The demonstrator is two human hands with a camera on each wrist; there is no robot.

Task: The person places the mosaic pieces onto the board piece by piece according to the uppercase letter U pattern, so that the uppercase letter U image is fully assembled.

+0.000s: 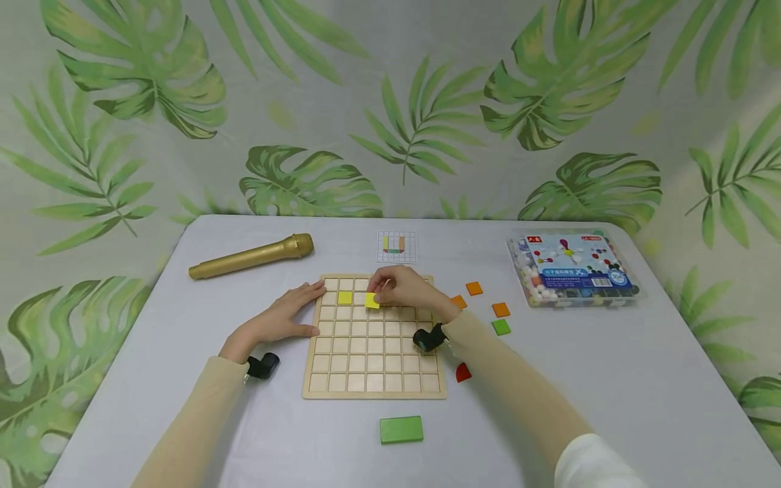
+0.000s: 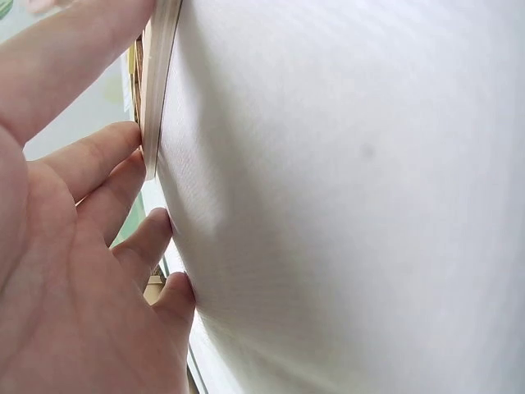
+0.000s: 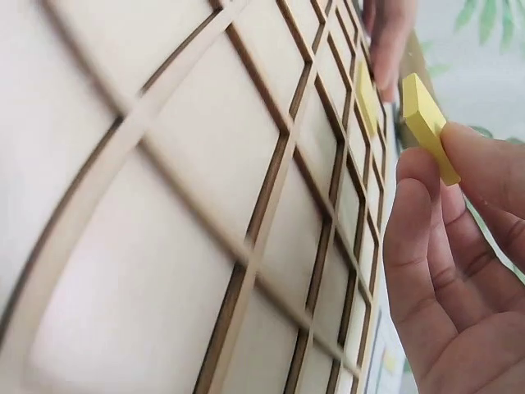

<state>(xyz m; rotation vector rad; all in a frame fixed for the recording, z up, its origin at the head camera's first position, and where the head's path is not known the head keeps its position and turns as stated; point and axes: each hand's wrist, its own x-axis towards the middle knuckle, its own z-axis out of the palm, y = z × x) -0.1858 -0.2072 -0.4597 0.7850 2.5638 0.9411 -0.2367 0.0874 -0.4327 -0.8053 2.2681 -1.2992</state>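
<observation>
Within the right hand [image 1: 405, 286], one yellow tile [image 3: 426, 123], pinched between thumb and fingers, tilted over the far part of the board [image 1: 375, 383], not lying flat. Left hand [image 1: 281, 313] extended, holding nothing, fingertips against the board's left edge. Step in hand, as judged: setting the tile down. Next move seems to call for levelling it, lowering it flat onto the board and letting go without a nudge. Count, visible only: yellow two, the held one plus a board tile [image 1: 344, 297] between the hands; orange tiles [image 1: 474, 289] three, right of the right hand; small green tile [image 1: 501, 327] one, near those; red piece [image 1: 463, 372] one, on the right hand's near side; green block [image 1: 401, 430] one, nearer still; card [image 1: 396, 247] one, just beyond the right hand; mic [image 1: 251, 258] one, beyond the left; box [image 1: 573, 268] one, well right of both. Right sleeve [image 1: 512, 373] may hide more.
</observation>
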